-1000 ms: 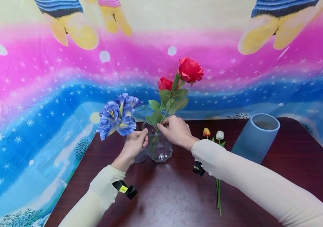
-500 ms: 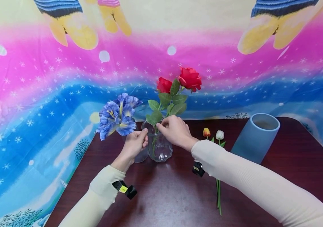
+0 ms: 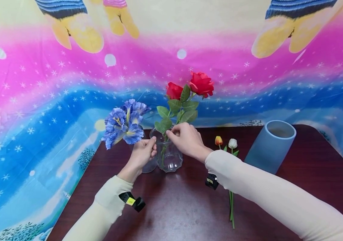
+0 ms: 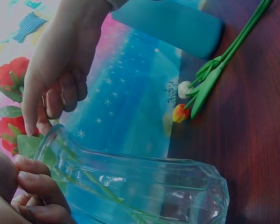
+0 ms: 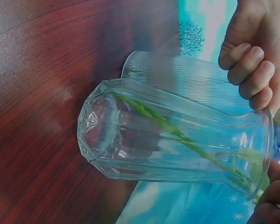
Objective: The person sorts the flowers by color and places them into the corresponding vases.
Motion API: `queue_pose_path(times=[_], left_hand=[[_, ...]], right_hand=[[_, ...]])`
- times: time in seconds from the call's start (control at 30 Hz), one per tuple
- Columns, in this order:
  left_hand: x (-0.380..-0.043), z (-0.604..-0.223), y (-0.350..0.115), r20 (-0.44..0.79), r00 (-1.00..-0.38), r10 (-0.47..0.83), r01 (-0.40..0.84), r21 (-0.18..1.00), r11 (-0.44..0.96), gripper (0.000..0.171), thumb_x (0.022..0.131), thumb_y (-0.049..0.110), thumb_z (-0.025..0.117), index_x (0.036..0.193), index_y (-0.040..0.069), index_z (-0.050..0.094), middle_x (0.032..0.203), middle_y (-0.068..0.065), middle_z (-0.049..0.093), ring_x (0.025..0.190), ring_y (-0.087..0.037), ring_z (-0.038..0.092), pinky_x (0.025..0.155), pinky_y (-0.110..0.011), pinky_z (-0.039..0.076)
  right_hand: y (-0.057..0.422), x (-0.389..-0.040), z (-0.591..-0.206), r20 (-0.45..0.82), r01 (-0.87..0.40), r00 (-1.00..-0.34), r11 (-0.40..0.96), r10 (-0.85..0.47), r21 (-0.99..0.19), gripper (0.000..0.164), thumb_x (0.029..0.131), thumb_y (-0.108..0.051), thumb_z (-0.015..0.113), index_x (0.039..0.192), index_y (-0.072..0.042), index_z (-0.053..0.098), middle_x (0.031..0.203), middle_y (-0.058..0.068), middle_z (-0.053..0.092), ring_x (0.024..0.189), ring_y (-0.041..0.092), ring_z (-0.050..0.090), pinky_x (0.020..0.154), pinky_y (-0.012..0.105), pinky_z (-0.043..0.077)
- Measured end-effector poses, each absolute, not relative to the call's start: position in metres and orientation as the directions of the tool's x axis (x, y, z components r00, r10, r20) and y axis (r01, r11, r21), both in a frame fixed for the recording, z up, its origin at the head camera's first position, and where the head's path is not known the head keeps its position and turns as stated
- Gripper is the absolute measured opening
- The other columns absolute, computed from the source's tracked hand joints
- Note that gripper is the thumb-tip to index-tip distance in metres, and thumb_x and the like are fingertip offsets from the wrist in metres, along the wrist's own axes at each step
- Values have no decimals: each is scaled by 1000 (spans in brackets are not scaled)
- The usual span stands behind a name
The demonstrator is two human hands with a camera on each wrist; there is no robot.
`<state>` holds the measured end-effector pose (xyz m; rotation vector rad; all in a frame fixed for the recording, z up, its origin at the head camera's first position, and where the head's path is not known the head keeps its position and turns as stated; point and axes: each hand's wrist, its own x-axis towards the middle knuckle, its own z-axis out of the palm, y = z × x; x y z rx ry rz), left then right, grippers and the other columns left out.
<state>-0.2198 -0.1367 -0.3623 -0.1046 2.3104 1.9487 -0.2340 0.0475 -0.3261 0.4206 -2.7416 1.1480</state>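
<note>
Two red roses (image 3: 201, 84) stand in a clear faceted glass vase (image 3: 170, 157). Their green stem (image 5: 177, 133) slants down inside the glass. My right hand (image 3: 188, 139) pinches this stem just above the vase mouth. At the left side of the rim, my left hand (image 3: 142, 154) has its fingers curled and appears to grip the rim between thumb and fingers; the exact contact is partly hidden. Blue iris-like flowers (image 3: 124, 124) rise behind the left hand. Below them a ribbed clear vase (image 5: 177, 70) is partly hidden by the hand and the faceted vase.
On the dark wooden table (image 3: 177, 214), an orange tulip (image 3: 218, 140) and a white tulip (image 3: 232, 143) lie partly under the right forearm. A tall blue-grey vase (image 3: 269, 147) stands at the right. A printed cloth backdrop (image 3: 147, 57) hangs behind the table.
The larger rose dropped slightly between one second and half a second ago, its stem sitting lower in the vase. Since then the roses and both hands have hardly moved.
</note>
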Motion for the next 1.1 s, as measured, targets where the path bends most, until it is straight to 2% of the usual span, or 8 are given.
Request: queue_pose_path(times=[0.3, 0.77, 0.9, 1.1], left_hand=[[-219, -362, -137, -130, -991, 12, -127, 979, 162, 46, 107, 31, 49, 65, 11, 52, 50, 6, 45, 46, -6, 40, 46, -19, 32], [-218, -359, -137, -158, -987, 31, -152, 976, 155, 46, 107, 32, 48, 67, 11, 52, 51, 6, 46, 46, -6, 38, 45, -18, 32], [-219, -359, -137, -170, -985, 35, -163, 975, 151, 46, 107, 33, 48, 67, 11, 52, 52, 6, 46, 46, -5, 38, 45, -18, 31], [-219, -359, -138, -180, -983, 43, -171, 973, 156, 46, 108, 36, 47, 68, 12, 52, 53, 6, 46, 47, -5, 38, 46, -18, 31]], right_hand=[[52, -226, -322, 276, -343, -939, 641, -207, -687, 25, 99, -34, 64, 96, -16, 80, 53, -1, 48, 55, 18, 49, 47, 30, 33], [60, -213, -318, 279, -345, -938, 643, -207, -684, 24, 98, -35, 65, 92, -16, 79, 56, -1, 50, 58, 18, 49, 54, 31, 36], [64, -210, -320, 291, -358, -933, 636, -213, -683, 23, 98, -33, 66, 85, -18, 76, 54, -2, 47, 57, 17, 47, 54, 31, 35], [72, -204, -323, 289, -355, -934, 649, -211, -673, 20, 98, -32, 65, 86, -21, 75, 54, -3, 46, 56, 16, 46, 54, 31, 34]])
